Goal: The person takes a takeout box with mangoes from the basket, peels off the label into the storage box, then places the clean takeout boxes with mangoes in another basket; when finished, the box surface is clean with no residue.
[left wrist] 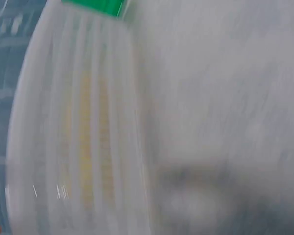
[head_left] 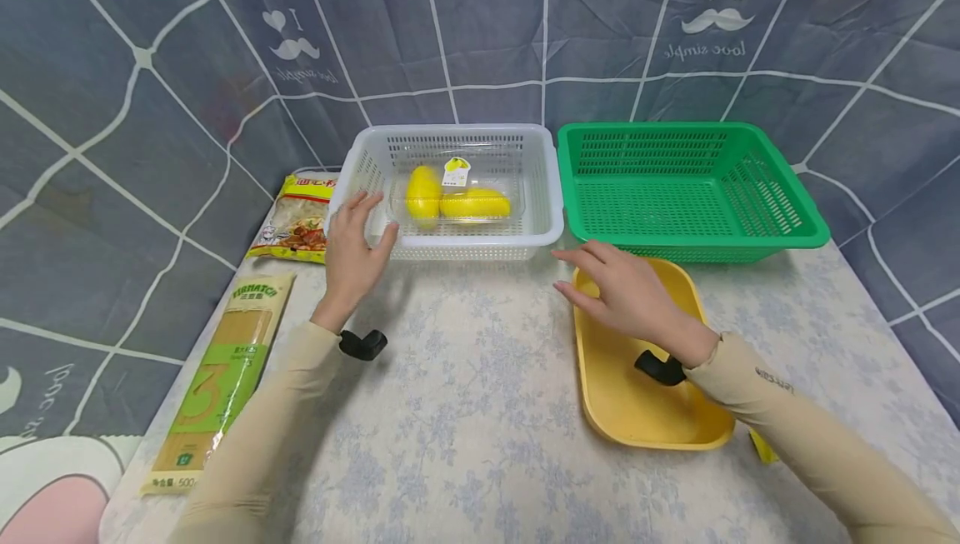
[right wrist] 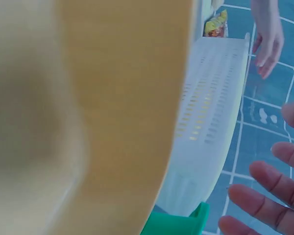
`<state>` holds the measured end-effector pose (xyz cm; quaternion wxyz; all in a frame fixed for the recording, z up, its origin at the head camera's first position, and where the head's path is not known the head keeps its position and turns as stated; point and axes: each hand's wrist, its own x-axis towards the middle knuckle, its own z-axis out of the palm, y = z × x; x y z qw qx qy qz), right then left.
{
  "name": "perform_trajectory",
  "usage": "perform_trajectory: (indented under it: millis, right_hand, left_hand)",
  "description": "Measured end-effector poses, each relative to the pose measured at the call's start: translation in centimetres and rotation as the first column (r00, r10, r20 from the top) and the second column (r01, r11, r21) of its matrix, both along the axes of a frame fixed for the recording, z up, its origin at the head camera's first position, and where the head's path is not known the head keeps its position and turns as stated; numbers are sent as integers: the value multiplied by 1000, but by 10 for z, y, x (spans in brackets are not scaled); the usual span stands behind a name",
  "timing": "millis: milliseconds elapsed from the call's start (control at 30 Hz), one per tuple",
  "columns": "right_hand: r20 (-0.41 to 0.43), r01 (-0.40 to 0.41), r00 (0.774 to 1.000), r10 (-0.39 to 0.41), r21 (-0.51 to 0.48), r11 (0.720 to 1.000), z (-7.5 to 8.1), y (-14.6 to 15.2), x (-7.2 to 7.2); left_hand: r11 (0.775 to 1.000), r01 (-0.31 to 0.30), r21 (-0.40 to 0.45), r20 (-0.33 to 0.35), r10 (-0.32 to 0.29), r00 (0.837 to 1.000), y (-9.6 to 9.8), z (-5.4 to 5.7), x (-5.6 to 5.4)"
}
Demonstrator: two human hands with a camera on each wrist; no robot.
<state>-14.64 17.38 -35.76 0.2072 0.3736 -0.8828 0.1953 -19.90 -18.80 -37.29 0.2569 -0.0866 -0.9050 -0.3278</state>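
Observation:
At the back stands a white plastic basket point(head_left: 536, 232), and in it lies a clear plastic box point(head_left: 487, 162) with yellow lemon-like fruit point(head_left: 474, 204) inside and a small label. My left hand point(head_left: 355, 248) hovers by the basket's left front corner, thumb and fingers spread, holding nothing. Over the back part of a yellow tub point(head_left: 637, 394) is my right hand point(head_left: 622, 290), its fingers extended toward the left. Nothing lies between those fingers point(right wrist: 264, 178) in the right wrist view. The left wrist view is blurred and shows the white basket's slotted side point(left wrist: 122, 122).
To the right of the white basket is a green basket point(head_left: 697, 248). A long pack of noodles point(head_left: 225, 377) and a yellow food bag point(head_left: 296, 219) lie along the left. A small yellow item point(head_left: 763, 446) shows beside my right sleeve. Grey checked cloth point(head_left: 487, 44) hangs behind.

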Motion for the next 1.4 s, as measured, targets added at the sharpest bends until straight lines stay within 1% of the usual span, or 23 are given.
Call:
perform_trajectory:
  millis: [67,100,167,233,333,433,467,500,600,667,700,767,800,867,900,967,1033,1100,1167,1233,1400]
  right_hand:
    - [-21,-6,1000,6,-31,1000,2,-3,-3]
    - [-27,-9,1000,8,-44,999,3,-4,-4]
    - [-25,-12,1000,11,-66,998,5,-6,-7]
    - [-10,-11,1000,11,-81,997,8,-9,-10]
    - [33,3,999,0,-91,996,10,-11,-14]
    - [71,8,997,0,-112,994,12,-14,-19]
    - [83,8,997,2,-120,993,13,-15,-20]
    - [96,9,995,3,-124,992,13,-16,-22]
    - [129,18,992,-2,-128,992,15,-18,-27]
    - [151,31,988,-12,-119,992,17,-19,-32]
    - [162,37,987,-18,-115,993,18,-20,-35]
    - [192,47,981,-25,-110,993,21,-22,-42]
    - [214,55,976,-31,-110,992,22,-23,-46]
    - [270,71,962,-39,-109,991,26,-26,-53]
    - [305,80,952,-42,-113,990,28,-28,-58]
    - [372,106,927,-55,-118,987,30,-32,-66]
    - [433,134,899,-69,-120,984,32,-36,-76]
    - [481,164,872,-85,-124,979,32,-40,-86]
    - [521,191,848,-96,-132,973,33,-44,-96]
    - [565,220,819,-101,-147,964,34,-49,-106]
    - [666,308,741,-89,-218,926,37,-62,-130]
  left_hand:
    - [997,-75,17,74,74,995,-14,1,-12]
    - [995,-99,28,105,96,990,-21,1,-18]
    - [990,-131,43,182,121,976,-33,3,-30]
    - [988,-141,59,260,122,958,-42,4,-38]
    - [984,-148,102,345,104,933,-49,5,-47]
    - [971,-168,172,401,87,912,-53,4,-52]
    - [963,-167,211,415,66,908,-55,3,-53]
    - [953,-164,255,428,41,903,-56,2,-54]
    - [914,-164,372,475,-35,879,-57,1,-55]
    - [876,-179,448,500,-80,862,-57,-1,-56]
    - [858,-193,476,510,-91,856,-56,-1,-57]
    - [824,-222,522,520,-100,849,-56,-3,-58]
    - [805,-235,544,520,-104,848,-55,-4,-58]
    - [764,-253,594,512,-116,851,-54,-7,-59]
    - [744,-256,617,505,-124,854,-54,-8,-60]
    - [710,-259,654,488,-135,862,-53,-10,-60]
    - [685,-256,682,470,-142,871,-52,-12,-60]
    - [674,-250,695,456,-145,878,-51,-12,-60]
    - [670,-249,699,450,-143,881,-51,-12,-60]
    - [666,-246,704,446,-146,883,-52,-12,-59]
    - [656,-245,714,446,-156,881,-54,-13,-59]
